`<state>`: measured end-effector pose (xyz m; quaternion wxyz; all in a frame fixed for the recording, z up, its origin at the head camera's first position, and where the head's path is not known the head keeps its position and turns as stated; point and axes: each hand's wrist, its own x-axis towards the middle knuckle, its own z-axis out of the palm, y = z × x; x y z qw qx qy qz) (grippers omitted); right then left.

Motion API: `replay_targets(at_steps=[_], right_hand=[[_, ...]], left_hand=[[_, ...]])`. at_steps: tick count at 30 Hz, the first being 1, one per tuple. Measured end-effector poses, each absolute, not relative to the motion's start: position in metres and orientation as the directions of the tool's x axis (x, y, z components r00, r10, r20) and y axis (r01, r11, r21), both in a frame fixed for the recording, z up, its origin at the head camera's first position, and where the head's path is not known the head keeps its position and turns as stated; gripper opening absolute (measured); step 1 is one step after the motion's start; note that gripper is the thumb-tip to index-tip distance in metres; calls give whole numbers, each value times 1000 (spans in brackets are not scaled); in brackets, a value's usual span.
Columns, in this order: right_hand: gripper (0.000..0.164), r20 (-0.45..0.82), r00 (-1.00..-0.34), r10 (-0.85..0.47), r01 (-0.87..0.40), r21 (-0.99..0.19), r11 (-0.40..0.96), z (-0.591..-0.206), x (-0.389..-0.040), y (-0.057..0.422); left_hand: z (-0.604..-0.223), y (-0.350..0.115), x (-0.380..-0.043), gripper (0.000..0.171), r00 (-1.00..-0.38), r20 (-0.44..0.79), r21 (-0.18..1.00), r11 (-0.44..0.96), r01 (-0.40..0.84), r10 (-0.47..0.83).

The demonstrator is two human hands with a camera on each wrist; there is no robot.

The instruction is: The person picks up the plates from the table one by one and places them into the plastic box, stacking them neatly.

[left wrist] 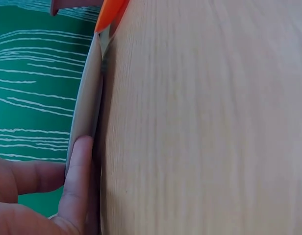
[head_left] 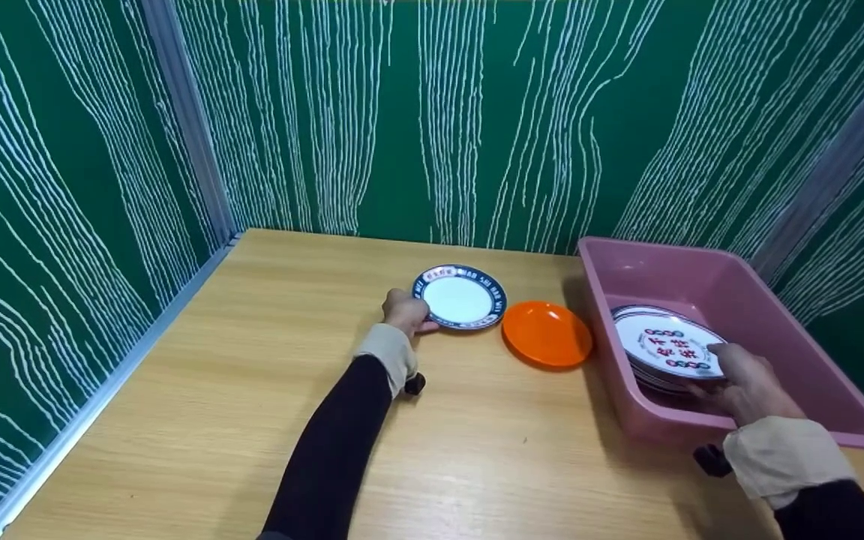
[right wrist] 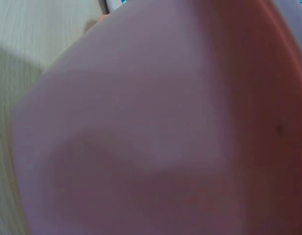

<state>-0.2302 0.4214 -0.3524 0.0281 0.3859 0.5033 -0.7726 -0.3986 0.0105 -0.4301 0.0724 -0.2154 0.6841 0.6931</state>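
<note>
While the left hand [head_left: 404, 312] is pinching the left rim of the blue-rimmed plate [head_left: 460, 298], 1 digit is pressing the underside and another is meeting the edge; this plate is sitting low over the table [head_left: 289, 337], a thin dark gap showing beneath it in the left wrist view; the right hand [head_left: 753, 384] is pinching the near-right edge of the white plate [head_left: 661, 337], thumb on top and fingers below; whether those fingers are spread or pressed together, I cannot tell. The white plate is lying uppermost over lower plates [head_left: 657, 385] inside the pink tub [head_left: 664, 425], near its left wall; the orange plate [head_left: 547, 335] is resting on the table between the blue-rimmed plate and the tub; plate-to-plate contact cannot be confirmed. Risks, in my judgement: either plate could be tipping if its 1-sided hold loosens; the blue-rimmed plate could be knocking the orange plate, since they are sitting so near; the white plate could be dragging a lower plate or striking the tub's wall, since clearance is looking tight.
</note>
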Motion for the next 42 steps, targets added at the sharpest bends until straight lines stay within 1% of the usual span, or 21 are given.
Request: replay_targets(at_steps=[3, 8, 11, 13, 16, 17, 19, 23, 25, 26, 29, 33, 35, 37, 39, 40, 42], right_hand=[[16, -610, -702, 366, 460, -782, -420, -353, -229, 420], [15, -568, -737, 365, 474, -820, -320, -356, -228, 419], [17, -567, -727, 388, 490, -824, -285, -358, -228, 419], [25, -573, -714, 401, 500, -819, -280, -358, -229, 420], [42, -589, -695, 412, 513, -808, -289, -359, -229, 420], [43, -592, -695, 408, 512, -806, -297, -360, -230, 421], [38, -597, -699, 393, 515, -802, -303, -361, -230, 421], [16, -592, -739, 321, 493, -800, -342, -365, -230, 421], [15, -587, -755, 292, 483, -799, -357, -365, -229, 421], [16, -584, -760, 286, 487, -803, -344, -365, -229, 420], [19, -577, -757, 305, 520, -816, -254, -365, -227, 418], [25, -529, -765, 368, 538, -839, -87, -364, -225, 413], [38, -470, -778, 418, 534, -845, 43, -364, -224, 411], [56, -397, -791, 466, 536, -817, 212, -362, -223, 409], [74, -318, -817, 480, 513, -782, 355, -361, -222, 407], [79, -272, -834, 480, 490, -765, 418, -360, -221, 406], [80, -190, -861, 472, 435, -757, 488, -358, -221, 404]], left_hand=[[-429, 10, -397, 58, -897, -394, 919, -82, -385, -200], [-429, 6, -393, 63, -909, -376, 921, -184, -344, -181], [-428, 3, -388, 64, -919, -366, 915, -238, -327, -145], [-428, 2, -385, 65, -926, -360, 909, -267, -320, -117], [-430, 0, -385, 66, -928, -362, 901, -290, -322, -93], [-430, 0, -386, 67, -928, -363, 897, -299, -324, -84], [-431, -1, -387, 67, -926, -369, 889, -317, -329, -73], [-431, -5, -389, 62, -926, -373, 875, -352, -332, -52], [-431, -6, -389, 61, -926, -374, 869, -366, -333, -44], [-431, -7, -389, 62, -926, -375, 865, -374, -334, -40], [-429, -10, -389, 68, -922, -387, 850, -399, -344, -30], [-427, -15, -387, 69, -917, -399, 837, -414, -358, -14], [-426, -17, -386, 64, -918, -396, 836, -415, -358, -7], [-424, -18, -385, 60, -922, -388, 839, -414, -352, -3], [-421, -19, -383, 58, -926, -378, 841, -421, -340, -7], [-419, -19, -382, 56, -927, -374, 842, -423, -335, -11], [-415, -19, -379, 54, -930, -367, 846, -422, -326, -18]])
